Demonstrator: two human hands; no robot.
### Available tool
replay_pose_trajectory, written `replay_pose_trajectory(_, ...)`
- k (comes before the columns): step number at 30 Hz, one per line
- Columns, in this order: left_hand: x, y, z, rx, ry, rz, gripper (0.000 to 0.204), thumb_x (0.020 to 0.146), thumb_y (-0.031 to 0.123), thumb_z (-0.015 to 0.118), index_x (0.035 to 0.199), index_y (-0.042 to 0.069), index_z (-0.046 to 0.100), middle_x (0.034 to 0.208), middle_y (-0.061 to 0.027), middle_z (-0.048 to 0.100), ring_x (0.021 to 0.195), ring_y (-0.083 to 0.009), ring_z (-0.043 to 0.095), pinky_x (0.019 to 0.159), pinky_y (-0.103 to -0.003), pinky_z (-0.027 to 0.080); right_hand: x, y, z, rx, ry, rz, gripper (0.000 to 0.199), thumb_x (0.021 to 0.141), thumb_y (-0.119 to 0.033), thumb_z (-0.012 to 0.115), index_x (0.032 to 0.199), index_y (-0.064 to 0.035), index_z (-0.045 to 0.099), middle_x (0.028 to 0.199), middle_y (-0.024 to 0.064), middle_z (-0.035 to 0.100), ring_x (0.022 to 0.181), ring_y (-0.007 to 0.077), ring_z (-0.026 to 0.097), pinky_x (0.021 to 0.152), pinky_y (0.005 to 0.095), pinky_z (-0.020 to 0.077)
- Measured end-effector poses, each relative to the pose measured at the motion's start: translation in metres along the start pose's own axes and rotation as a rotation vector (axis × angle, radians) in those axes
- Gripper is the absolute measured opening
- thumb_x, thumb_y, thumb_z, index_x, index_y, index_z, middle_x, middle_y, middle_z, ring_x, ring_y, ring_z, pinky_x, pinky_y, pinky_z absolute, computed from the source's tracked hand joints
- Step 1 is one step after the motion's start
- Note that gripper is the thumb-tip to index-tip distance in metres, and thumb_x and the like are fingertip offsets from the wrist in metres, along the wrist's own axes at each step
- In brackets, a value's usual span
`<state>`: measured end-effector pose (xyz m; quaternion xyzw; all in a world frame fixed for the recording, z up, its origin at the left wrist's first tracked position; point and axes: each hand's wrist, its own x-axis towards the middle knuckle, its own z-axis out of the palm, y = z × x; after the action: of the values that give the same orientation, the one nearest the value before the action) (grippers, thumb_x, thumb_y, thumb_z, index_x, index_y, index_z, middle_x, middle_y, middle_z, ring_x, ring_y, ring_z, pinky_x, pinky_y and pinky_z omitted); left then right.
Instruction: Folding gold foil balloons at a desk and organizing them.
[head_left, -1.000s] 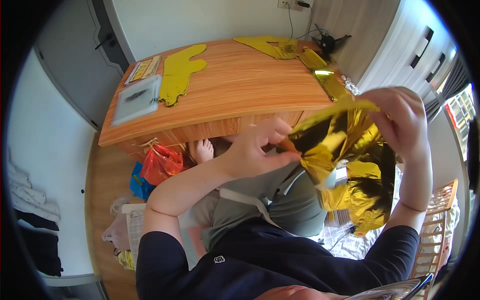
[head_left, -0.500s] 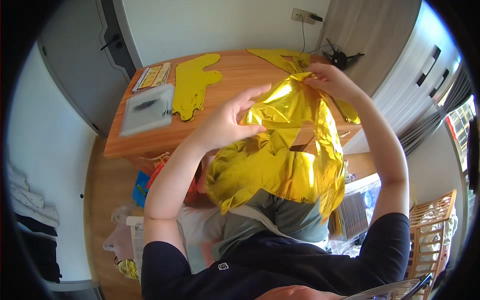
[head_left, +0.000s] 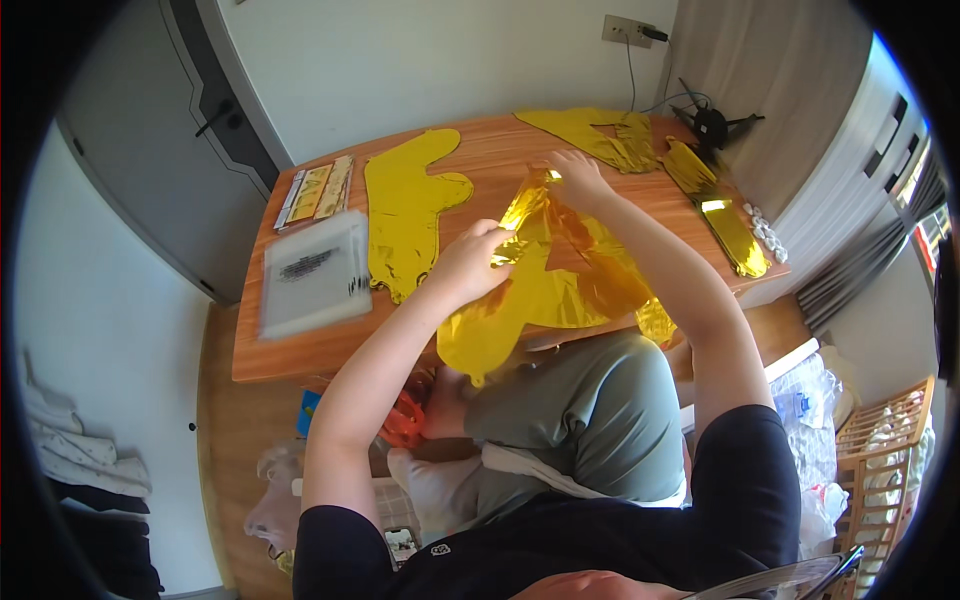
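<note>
At the table's left edge lies a clear plastic bag, with a strip of packets above it and a flat gold foil balloon just beside it. My left hand is pinched onto the near edge of the foil balloon I'm spreading, which drapes from the table top over its front edge toward my lap. My right hand grasps the far tip of the same balloon, fingers closed on it. I judge the foil very light, thin, limp and slippery, and easy to crease or tear, so the flat seamed edges look the best place to hold, as both hands do now. Further right lie more gold foil pieces and a long folded one, near a black fan-like object I can't make out well. The balloon's lower part is crumpled, its shape hard to read; my arms hide part of it, and the things under the table are unclear
</note>
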<state>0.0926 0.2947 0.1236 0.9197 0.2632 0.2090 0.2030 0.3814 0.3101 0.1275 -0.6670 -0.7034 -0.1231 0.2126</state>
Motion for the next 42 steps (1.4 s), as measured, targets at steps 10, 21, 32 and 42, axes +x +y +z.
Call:
replay_pose_trajectory(10, -0.005, -0.017, 0.025, 0.374, -0.038, -0.094, 0.059, 0.097, 0.04, 0.063, 0.145, 0.007, 0.055, 0.162, -0.0217, 0.034, 0.151, -0.0397, 0.028, 0.123, -0.054, 0.023, -0.052, -0.027, 0.014, 0.024, -0.336, -0.106, 0.07, 0.101, -0.054, 0.051, 0.154, -0.0107, 0.04, 0.158, 0.0169, 0.04, 0.148, 0.0359, 0.035, 0.12, 0.0523, 0.0285)
replay_pose_trajectory(21, -0.096, 0.008, -0.028, 0.315, 0.628, -0.287, 0.04, 0.093, 0.024, 0.07, 0.13, 0.009, 0.064, 0.128, -0.0172, 0.064, 0.122, -0.0352, 0.059, 0.104, -0.046, 0.046, -0.016, -0.028, 0.027, 0.037, -0.163, -0.194, 0.062, 0.099, -0.046, 0.057, 0.15, -0.0125, 0.048, 0.156, 0.0168, 0.044, 0.147, 0.0382, 0.036, 0.122, 0.0526, 0.0251)
replay_pose_trajectory(32, -0.113, -0.006, 0.007, 0.32, 0.788, -0.546, 0.052, 0.088, 0.013, 0.069, 0.137, 0.005, 0.054, 0.121, -0.0204, 0.062, 0.112, -0.0403, 0.061, 0.096, -0.047, 0.05, -0.005, -0.215, 0.042, 0.556, -0.276, -0.383, 0.021, 0.09, -0.025, 0.068, 0.099, -0.0076, 0.075, 0.109, 0.0145, 0.071, 0.109, 0.0336, 0.067, 0.09, 0.046, 0.0551)
replay_pose_trajectory(42, -0.115, -0.017, 0.012, 0.214, 0.777, -0.587, 0.058, 0.085, 0.021, 0.077, 0.135, 0.004, 0.054, 0.113, -0.0189, 0.064, 0.104, -0.0353, 0.066, 0.09, -0.046, 0.053, -0.002, -0.222, 0.051, 0.532, -0.431, -0.32, 0.022, 0.09, -0.029, 0.071, 0.102, -0.0116, 0.077, 0.105, 0.0117, 0.074, 0.104, 0.0308, 0.069, 0.089, 0.0439, 0.0559)
